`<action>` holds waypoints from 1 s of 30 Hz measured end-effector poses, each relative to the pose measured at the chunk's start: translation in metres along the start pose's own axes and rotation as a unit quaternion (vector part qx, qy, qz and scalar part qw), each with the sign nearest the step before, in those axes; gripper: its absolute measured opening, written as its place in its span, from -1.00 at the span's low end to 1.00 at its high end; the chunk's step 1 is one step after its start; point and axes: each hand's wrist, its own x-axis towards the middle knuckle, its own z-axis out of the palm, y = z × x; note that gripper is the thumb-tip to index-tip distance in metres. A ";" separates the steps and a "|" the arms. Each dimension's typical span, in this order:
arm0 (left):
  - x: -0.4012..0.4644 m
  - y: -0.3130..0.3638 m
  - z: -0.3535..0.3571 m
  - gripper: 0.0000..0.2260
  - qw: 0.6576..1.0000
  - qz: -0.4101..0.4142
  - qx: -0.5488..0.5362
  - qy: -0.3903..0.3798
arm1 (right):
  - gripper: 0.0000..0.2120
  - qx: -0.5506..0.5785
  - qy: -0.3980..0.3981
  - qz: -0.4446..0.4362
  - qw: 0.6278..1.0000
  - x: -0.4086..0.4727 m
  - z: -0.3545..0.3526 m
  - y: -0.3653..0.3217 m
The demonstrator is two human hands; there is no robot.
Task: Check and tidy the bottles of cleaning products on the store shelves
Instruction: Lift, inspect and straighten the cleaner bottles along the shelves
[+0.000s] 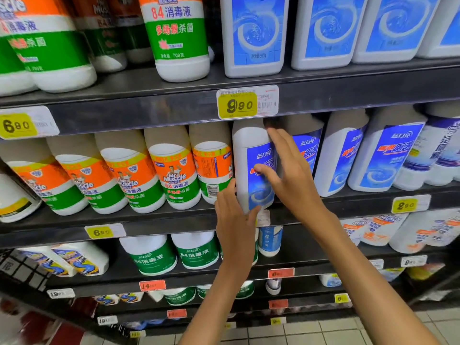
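Observation:
A white bottle with a blue label stands on the middle shelf, between the Mr Muscle bottles and the other blue-labelled ones. My right hand wraps around its right side, thumb across the label and fingers reaching behind the shoulder. My left hand grips the bottle's base at the shelf edge, thumb on the front and fingers at the lower left. The bottle is turned a little to the right. Its cap is hidden behind the upper shelf's front rail.
Orange-and-green Mr Muscle bottles line the middle shelf to the left, one turned sideways. More blue-labelled bottles stand to the right. The upper shelf carries a 9.90 price tag. Lower shelves hold green-labelled bottles.

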 end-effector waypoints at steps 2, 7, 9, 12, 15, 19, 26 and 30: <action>0.001 0.001 0.003 -0.45 1.000 -0.003 -0.010 0.014 | -0.44 -0.022 0.005 -0.005 1.000 -0.001 0.002 0.000; 0.001 0.003 0.013 -0.47 0.999 -0.006 0.028 0.045 | -0.54 -0.154 0.050 -0.049 0.986 0.005 0.000 0.004; 0.003 0.005 0.016 -0.47 0.998 0.001 0.048 0.051 | -0.57 -0.147 0.049 -0.046 0.987 0.008 -0.001 0.007; 0.006 0.009 0.020 -0.46 0.995 0.005 0.082 0.063 | -0.59 -0.153 0.063 -0.053 0.985 0.009 0.001 0.008; 0.006 0.011 0.021 -0.47 0.993 0.011 0.092 0.070 | -0.59 -0.160 0.087 -0.067 0.981 0.008 0.003 0.010; 0.001 0.008 0.017 -0.57 0.993 0.034 0.071 0.093 | -0.56 -0.152 0.113 -0.072 0.979 0.004 0.003 0.011; -0.002 -0.016 -0.012 -0.59 0.980 -0.024 0.057 0.188 | -0.53 0.039 0.099 -0.083 0.991 -0.007 0.030 -0.035; 0.002 -0.026 -0.020 -0.50 0.987 -0.061 0.035 0.143 | -0.55 -0.060 0.124 -0.094 0.986 0.006 0.059 -0.068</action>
